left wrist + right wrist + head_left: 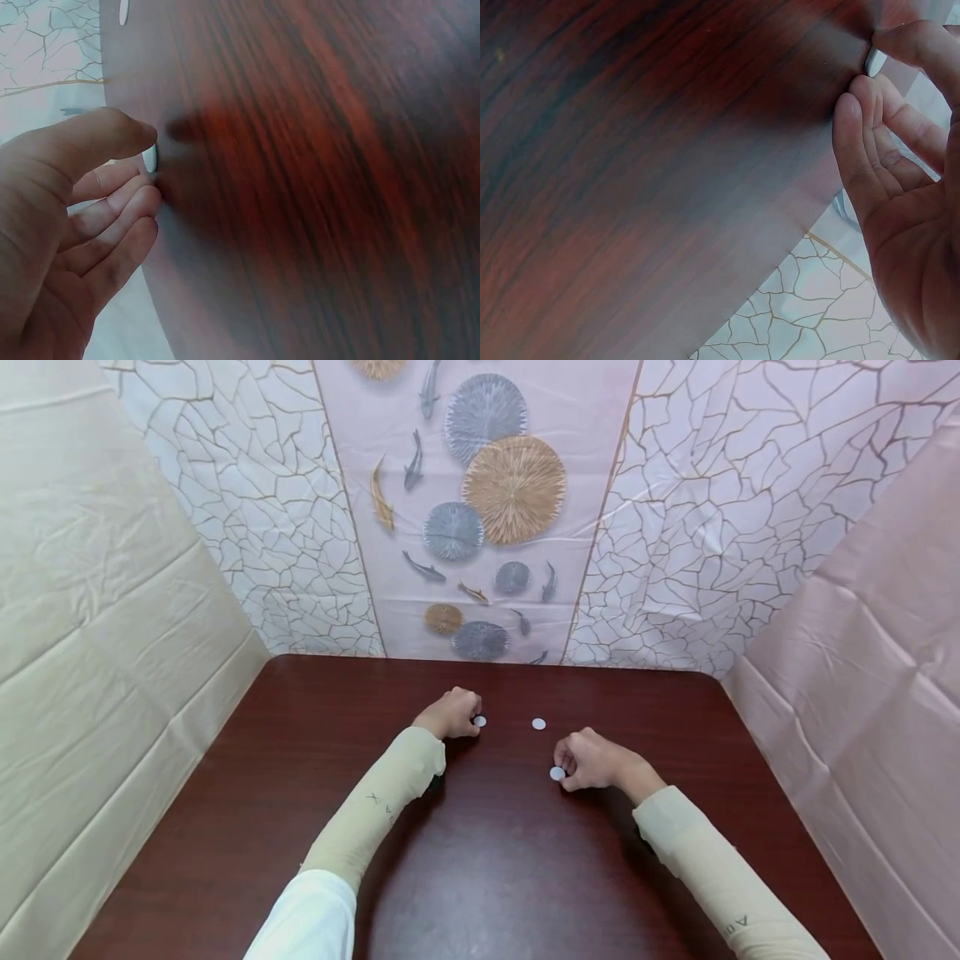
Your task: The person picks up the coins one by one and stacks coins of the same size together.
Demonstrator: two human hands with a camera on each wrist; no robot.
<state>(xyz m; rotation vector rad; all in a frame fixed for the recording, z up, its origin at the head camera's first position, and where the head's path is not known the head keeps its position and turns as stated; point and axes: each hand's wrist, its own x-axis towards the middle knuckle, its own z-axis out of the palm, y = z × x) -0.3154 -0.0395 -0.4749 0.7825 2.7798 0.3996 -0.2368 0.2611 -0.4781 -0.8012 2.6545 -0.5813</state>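
Near the far side of the table, my left hand (452,713) has its thumb and fingers curled about a small white round disc (480,722). In the left wrist view that disc (151,158) shows edge-on between thumb and fingertips, at the table surface. My right hand (597,760) pinches another white disc (557,773), nearer to me and to the right. The right wrist view shows this disc (874,61) between thumb and fingertips, low against the wood. A third white disc (538,724) lies flat between the two hands, touched by neither.
The dark reddish-brown wooden table (480,860) has rounded far corners. A patterned cloth backdrop (480,568) hangs just behind its far edge. Plain pale cloth walls stand along the left side (112,652) and the right side (862,677).
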